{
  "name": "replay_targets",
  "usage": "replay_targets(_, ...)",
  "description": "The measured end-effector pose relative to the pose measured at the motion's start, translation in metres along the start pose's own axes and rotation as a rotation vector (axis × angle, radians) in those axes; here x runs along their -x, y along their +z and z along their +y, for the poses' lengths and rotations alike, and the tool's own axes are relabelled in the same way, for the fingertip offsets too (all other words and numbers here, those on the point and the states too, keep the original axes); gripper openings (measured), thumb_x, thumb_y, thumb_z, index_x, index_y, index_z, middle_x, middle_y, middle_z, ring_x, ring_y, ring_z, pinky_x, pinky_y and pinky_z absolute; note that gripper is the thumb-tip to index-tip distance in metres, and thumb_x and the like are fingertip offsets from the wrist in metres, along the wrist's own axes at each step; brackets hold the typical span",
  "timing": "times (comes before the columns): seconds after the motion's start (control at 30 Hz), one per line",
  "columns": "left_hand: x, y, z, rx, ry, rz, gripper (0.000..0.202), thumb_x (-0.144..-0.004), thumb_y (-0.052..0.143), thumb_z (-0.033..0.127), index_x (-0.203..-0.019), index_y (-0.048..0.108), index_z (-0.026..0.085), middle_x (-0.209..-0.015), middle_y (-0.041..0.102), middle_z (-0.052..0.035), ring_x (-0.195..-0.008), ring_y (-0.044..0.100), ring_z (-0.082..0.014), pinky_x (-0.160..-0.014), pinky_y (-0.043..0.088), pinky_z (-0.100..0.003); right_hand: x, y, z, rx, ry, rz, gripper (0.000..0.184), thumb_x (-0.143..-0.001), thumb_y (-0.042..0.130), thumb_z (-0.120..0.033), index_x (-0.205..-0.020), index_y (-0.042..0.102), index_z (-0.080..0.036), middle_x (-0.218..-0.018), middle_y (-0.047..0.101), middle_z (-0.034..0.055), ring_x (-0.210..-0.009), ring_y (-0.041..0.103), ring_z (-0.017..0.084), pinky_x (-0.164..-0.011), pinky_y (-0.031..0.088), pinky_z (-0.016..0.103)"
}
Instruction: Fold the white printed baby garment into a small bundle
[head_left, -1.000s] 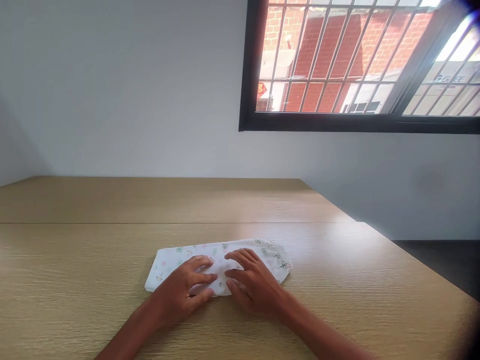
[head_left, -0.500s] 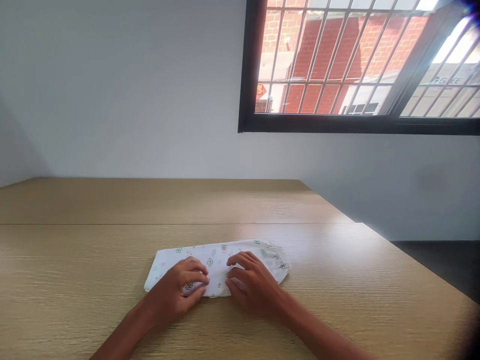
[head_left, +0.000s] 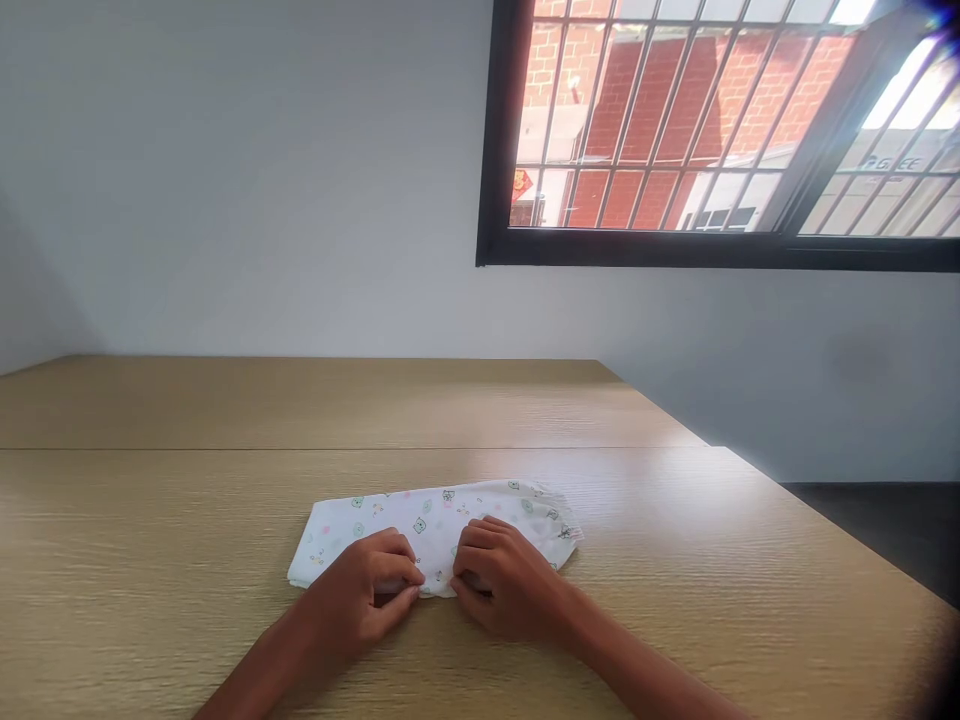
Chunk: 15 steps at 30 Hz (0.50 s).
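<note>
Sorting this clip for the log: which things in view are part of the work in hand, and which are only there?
In the work:
- folded printed cloth
- left hand, fingers pinching its near edge
- right hand, fingers pinching the same edge

Only there:
- wooden table, under the cloth
- barred window
- white wall

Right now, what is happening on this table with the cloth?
A person works with both bare hands on a small white cloth with tiny printed figures, folded into a long strip that lies flat on the light wooden table. The left hand and the right hand sit side by side at the near edge of the cloth, around its middle, fingers curled and pinching the fabric there. Nothing is lifted off the table.
</note>
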<state>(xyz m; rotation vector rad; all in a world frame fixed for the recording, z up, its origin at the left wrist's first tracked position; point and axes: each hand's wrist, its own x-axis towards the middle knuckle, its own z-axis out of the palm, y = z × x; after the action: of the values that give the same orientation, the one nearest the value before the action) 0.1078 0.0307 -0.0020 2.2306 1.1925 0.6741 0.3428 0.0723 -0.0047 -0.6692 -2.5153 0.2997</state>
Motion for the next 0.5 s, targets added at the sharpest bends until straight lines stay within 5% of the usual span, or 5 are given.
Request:
replay_targets(0.23,0.0003,-0.0030,0.0007,0.020,-0.069,-0.004,0.016,-0.088,0.055,0.018,-0.072,0.055,0.019,-0.080,0.055,0.0018,-0.068,0.049,-0.0115,-0.062,0.038,-0.023,0.0020,-0.0005,0.0006,0.008,0.033,-0.038,0.027,-0.081,0.057,-0.013,-0.068,0.035,-0.020,-0.068,0.046,-0.0030,-0.064,0.039,0.013,-0.068,0.034,0.027)
replay_targets(0.5,0.0027,-0.0028,-0.0035,0.004,-0.070,-0.029,0.007,-0.084,0.060,0.018,-0.078,0.056,0.021,-0.082,0.054,0.0024,-0.068,0.047,-0.0118,-0.061,0.037,-0.023,0.0023,-0.0028,-0.0013,0.002,0.019,-0.064,0.023,-0.078,0.054,-0.012,-0.070,0.034,-0.021,-0.067,0.045,-0.0038,-0.063,0.039,0.013,-0.069,0.034,0.027)
